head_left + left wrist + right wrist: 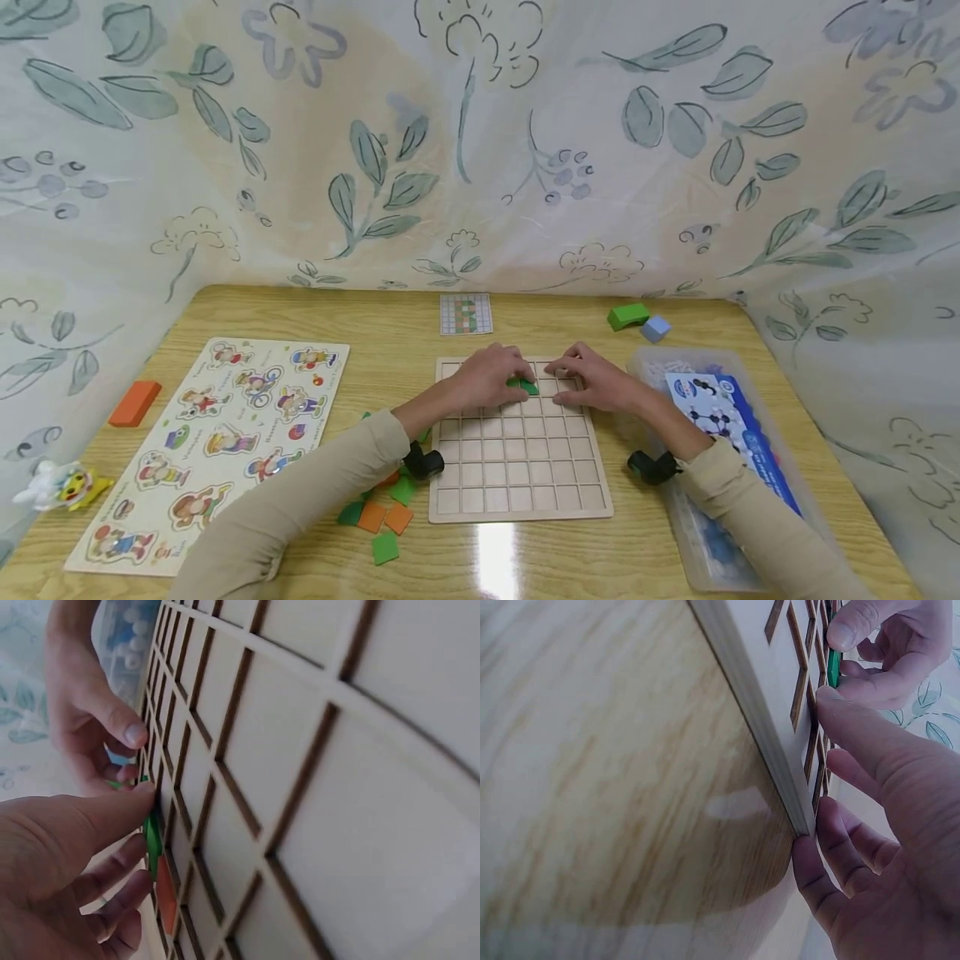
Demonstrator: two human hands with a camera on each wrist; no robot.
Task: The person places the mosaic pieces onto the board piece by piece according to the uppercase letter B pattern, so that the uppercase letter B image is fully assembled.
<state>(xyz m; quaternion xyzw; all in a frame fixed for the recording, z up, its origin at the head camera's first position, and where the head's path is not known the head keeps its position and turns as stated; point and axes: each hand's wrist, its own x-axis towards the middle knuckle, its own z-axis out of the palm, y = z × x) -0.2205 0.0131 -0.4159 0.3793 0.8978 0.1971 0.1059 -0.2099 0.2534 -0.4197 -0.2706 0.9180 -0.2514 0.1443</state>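
Observation:
A wooden grid board [517, 475] lies on the table, its many square cells framed by thin strips. Over its far rows, my left hand [491, 375] pinches a green tile [529, 387] between thumb and fingers. Beside that tile in the left wrist view, an orange tile [166, 894] sits in the grid, partly hidden by my fingers. My right hand [596, 382] rests at the board's far right corner with spread fingers. In the right wrist view one of its fingertips [804, 851] touches the board's edge, and the thumb lies over the grid.
Several loose green and orange tiles [386, 547] lie left of the board. A small pattern card [466, 314] is behind it. Farther left is a picture puzzle board [255, 392]; at right, a plastic box [693, 550]. Green [627, 316] and blue blocks [655, 328] stand at the back.

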